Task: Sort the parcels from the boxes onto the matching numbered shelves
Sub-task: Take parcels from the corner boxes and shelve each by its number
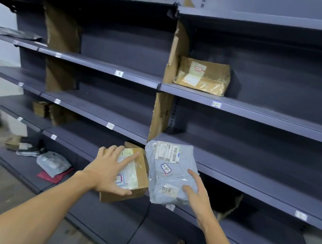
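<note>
Head view: the grey shelving unit [262,114] fills the frame, with numbered tags [216,104] on its shelf edges. In front of its lower shelves, the cardboard parcel [143,175] sits in the left grip [110,170], fingers spread over its top, thumb beneath. The right grip [197,193] clasps the grey poly mailer [172,165] at its lower corner. Both labels face upward, presumably for matching against the tags.

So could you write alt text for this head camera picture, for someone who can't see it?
Facing dark grey shelves, the left hand grips a small cardboard box and the right hand holds a grey mailer bag. A taped cardboard parcel sits on a higher shelf to the right.
</note>
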